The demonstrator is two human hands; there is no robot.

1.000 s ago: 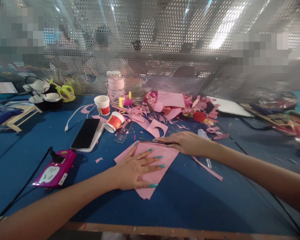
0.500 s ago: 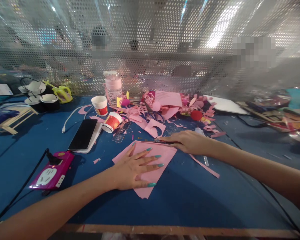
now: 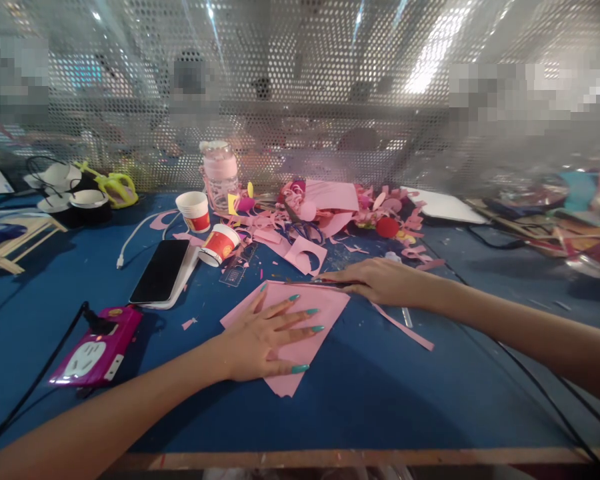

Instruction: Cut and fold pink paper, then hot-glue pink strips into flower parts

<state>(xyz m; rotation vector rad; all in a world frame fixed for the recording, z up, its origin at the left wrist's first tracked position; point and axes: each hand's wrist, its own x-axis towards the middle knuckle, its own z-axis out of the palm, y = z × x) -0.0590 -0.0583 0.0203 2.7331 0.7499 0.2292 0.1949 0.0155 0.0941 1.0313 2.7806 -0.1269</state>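
My left hand (image 3: 263,337) lies flat with fingers spread on a pink paper sheet (image 3: 325,303) on the blue table. My right hand (image 3: 380,280) rests at the sheet's far right corner. Its fingers are closed on a thin dark tool (image 3: 310,282), which lies along the sheet's top edge. I cannot make out what kind of tool it is. A cut pink strip (image 3: 405,328) lies just right of the sheet, under my right wrist.
A phone (image 3: 161,270) and a magenta power strip (image 3: 93,347) with a black cable lie to the left. Two paper cups (image 3: 194,211) (image 3: 220,245), a pink bottle (image 3: 219,173), scissors (image 3: 305,232) and a pile of pink scraps (image 3: 330,213) sit behind, before a perforated metal screen (image 3: 300,100).
Both hands keep their places on the sheet; only the view has shifted slightly.
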